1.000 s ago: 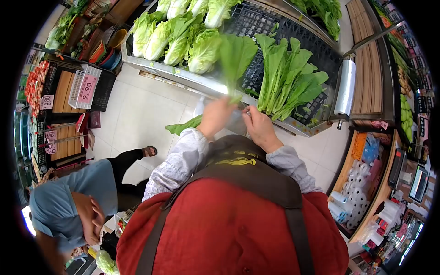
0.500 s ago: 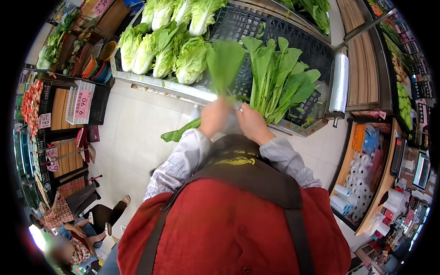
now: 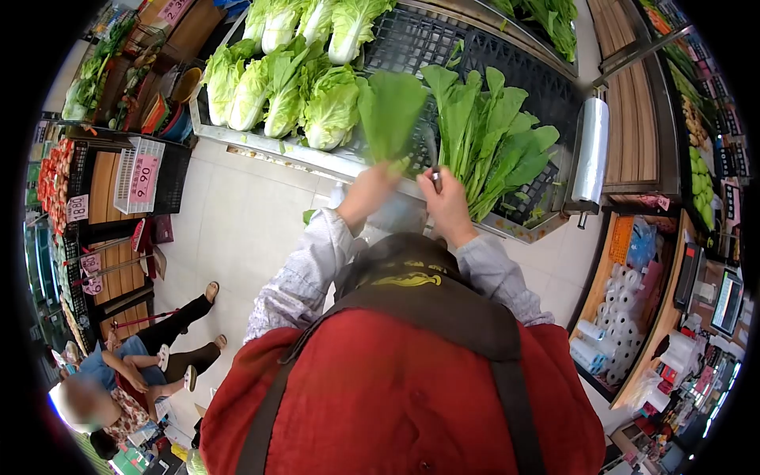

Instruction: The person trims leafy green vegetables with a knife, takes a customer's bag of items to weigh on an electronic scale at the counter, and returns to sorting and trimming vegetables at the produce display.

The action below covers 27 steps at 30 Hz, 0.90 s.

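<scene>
My left hand (image 3: 370, 194) is closed round the stem end of a leafy green vegetable (image 3: 389, 119), whose leaves point up and are blurred. Just to the right, my right hand (image 3: 447, 204) grips the dark handle of a knife (image 3: 436, 176); its thin blade points up, blurred. Loose leafy greens (image 3: 487, 142) lie on the right part of the display bin, beyond my right hand. Heads of napa cabbage (image 3: 330, 111) rest in rows at the bin's left. Below my hands is a translucent bag (image 3: 396, 215), partly hidden.
The metal rim of the bin (image 3: 293, 155) runs in front of me. A roll of clear film (image 3: 591, 150) hangs at its right end. Shelves with white rolls (image 3: 619, 317) stand at the right. At the lower left are people (image 3: 131, 368), beside crates with price signs (image 3: 142, 176).
The knife has tilted up and away from the stem as my right hand turned. The long leaf under my left forearm is mostly gone from view. People at the lower left have shifted.
</scene>
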{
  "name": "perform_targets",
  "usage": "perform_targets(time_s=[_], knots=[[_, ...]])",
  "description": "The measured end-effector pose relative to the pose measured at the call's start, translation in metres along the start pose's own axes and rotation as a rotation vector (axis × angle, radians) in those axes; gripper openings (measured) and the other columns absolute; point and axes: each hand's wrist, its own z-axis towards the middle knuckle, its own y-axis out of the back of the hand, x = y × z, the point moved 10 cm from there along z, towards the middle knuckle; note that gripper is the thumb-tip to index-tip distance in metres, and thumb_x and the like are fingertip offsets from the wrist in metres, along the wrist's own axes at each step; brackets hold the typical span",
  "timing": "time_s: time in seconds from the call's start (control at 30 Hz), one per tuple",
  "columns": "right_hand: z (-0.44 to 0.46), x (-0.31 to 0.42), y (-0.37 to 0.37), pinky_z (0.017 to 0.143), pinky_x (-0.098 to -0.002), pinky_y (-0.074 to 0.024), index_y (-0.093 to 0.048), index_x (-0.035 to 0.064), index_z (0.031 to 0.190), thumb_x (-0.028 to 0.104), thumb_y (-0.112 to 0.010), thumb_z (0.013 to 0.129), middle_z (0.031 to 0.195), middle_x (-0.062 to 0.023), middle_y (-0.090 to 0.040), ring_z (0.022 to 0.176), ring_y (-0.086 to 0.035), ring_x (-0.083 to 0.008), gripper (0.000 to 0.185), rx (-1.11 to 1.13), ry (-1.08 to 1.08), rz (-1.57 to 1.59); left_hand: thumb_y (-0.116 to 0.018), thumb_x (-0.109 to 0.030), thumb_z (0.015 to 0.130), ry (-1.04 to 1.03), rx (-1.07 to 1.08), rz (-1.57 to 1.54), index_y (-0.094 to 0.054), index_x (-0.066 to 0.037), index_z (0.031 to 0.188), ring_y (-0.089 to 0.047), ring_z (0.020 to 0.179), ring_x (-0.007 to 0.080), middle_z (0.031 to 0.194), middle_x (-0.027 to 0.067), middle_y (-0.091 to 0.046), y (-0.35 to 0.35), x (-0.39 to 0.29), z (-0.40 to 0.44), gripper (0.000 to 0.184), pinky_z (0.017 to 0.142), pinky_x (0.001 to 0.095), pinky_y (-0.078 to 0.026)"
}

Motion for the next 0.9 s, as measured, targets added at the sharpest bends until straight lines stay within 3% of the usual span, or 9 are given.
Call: perform_targets(time_s=[0.07, 0.13, 0.2, 0.27, 0.4, 0.5, 0.63, 0.7, 0.9], knots=[[0.007, -0.003, 0.006, 0.044, -0.0244, -0.0364, -0.056, 0.0001, 0.092, 0.019, -0.064, 0.086, 0.062, 0.0005, -0.052, 0.047, -0.045, -0.0065, 0.021, -0.038, -0.044, 0.059, -0.054, -0.029, 0.093, 0.006, 0.132, -0.051, -0.058, -0.002, 0.103, -0.055, 0.067, 0.0166, 0.076, 0.0068, -0.060, -0.006, 0.000, -0.005, 0.028, 0.061, 0.0305, -0.046], [0.009, -0.021, -0.013, 0.060, -0.0292, -0.0451, -0.060, 0.0023, 0.103, 0.027, -0.067, 0.082, 0.082, -0.0053, -0.065, 0.073, -0.060, -0.0129, 0.033, 0.188, -0.258, 0.188, -0.053, -0.029, 0.095, 0.011, 0.264, -0.104, -0.058, -0.002, 0.104, -0.052, 0.067, 0.0101, 0.075, 0.0024, -0.058, -0.009, -0.019, -0.015, 0.029, 0.061, 0.0260, -0.045], [0.004, -0.012, -0.023, 0.056, -0.0247, -0.0422, -0.061, 0.0040, 0.103, 0.026, -0.068, 0.081, 0.078, -0.0013, -0.062, 0.067, -0.055, -0.0082, 0.032, 0.333, -0.309, 0.291, -0.050, -0.029, 0.097, -0.099, 0.404, -0.283, -0.057, -0.002, 0.103, -0.050, 0.068, 0.0062, 0.073, 0.0001, -0.056, -0.011, -0.057, -0.031, 0.028, 0.061, 0.0226, -0.044], [0.001, 0.004, -0.030, 0.040, -0.0198, -0.0342, -0.060, 0.0031, 0.098, 0.018, -0.066, 0.084, 0.062, 0.0022, -0.054, 0.043, -0.044, -0.0041, 0.021, 0.393, -0.268, 0.359, -0.048, -0.029, 0.097, -0.074, 0.431, -0.309, -0.057, -0.001, 0.106, -0.051, 0.068, 0.0080, 0.075, 0.0010, -0.057, -0.009, -0.053, -0.033, 0.030, 0.063, 0.0238, -0.044], [-0.010, 0.015, -0.033, 0.041, -0.0182, -0.0331, -0.060, 0.0043, 0.098, 0.015, -0.068, 0.083, 0.064, 0.0029, -0.055, 0.044, -0.045, -0.0034, 0.020, 0.508, -0.213, 0.320, -0.044, -0.027, 0.099, -0.046, 0.669, -0.261, -0.055, 0.000, 0.115, -0.055, 0.071, 0.0113, 0.083, 0.0030, -0.061, -0.019, -0.036, -0.051, 0.033, 0.071, 0.0260, -0.046], [-0.019, 0.019, -0.040, 0.043, -0.0168, -0.0324, -0.059, 0.0040, 0.099, 0.011, -0.070, 0.081, 0.067, 0.0037, -0.056, 0.048, -0.047, -0.0022, 0.022, 0.583, -0.225, 0.365, -0.045, -0.025, 0.099, 0.097, 0.772, -0.445, -0.056, 0.000, 0.104, -0.059, 0.079, 0.0136, 0.089, 0.0041, -0.064, -0.016, -0.045, -0.073, 0.027, 0.075, 0.0268, -0.047], [-0.023, 0.031, -0.044, 0.043, -0.0168, -0.0337, -0.059, 0.0032, 0.099, 0.009, -0.070, 0.081, 0.068, 0.0033, -0.057, 0.048, -0.047, -0.0024, 0.022, 0.582, -0.167, 0.484, -0.050, -0.022, 0.096, -0.101, 0.538, -0.478, -0.057, -0.001, 0.106, -0.058, 0.075, 0.0141, 0.084, 0.0062, -0.063, 0.013, -0.073, -0.076, 0.024, 0.071, 0.0294, -0.047], [-0.020, 0.044, -0.039, 0.044, -0.0174, -0.0352, -0.059, 0.0023, 0.099, 0.006, -0.069, 0.080, 0.069, 0.0034, -0.057, 0.049, -0.047, -0.0023, 0.022, 0.547, -0.056, 0.426, -0.054, -0.018, 0.094, -0.298, 0.313, 0.133, -0.058, -0.002, 0.103, -0.056, 0.070, 0.0147, 0.077, 0.0101, -0.061, 0.038, -0.089, -0.076, 0.019, 0.066, 0.0315, -0.045], [-0.014, 0.093, -0.023, 0.044, -0.0177, -0.0353, -0.060, 0.0021, 0.096, 0.003, -0.067, 0.081, 0.064, 0.0041, -0.054, 0.049, -0.047, -0.0019, 0.017, 0.528, -0.041, 0.383, -0.050, -0.015, 0.095, -0.213, 0.141, -0.245, -0.057, -0.001, 0.101, -0.060, 0.074, 0.0151, 0.085, 0.0100, -0.064, 0.078, -0.080, -0.082, 0.017, 0.067, 0.0297, -0.046]])
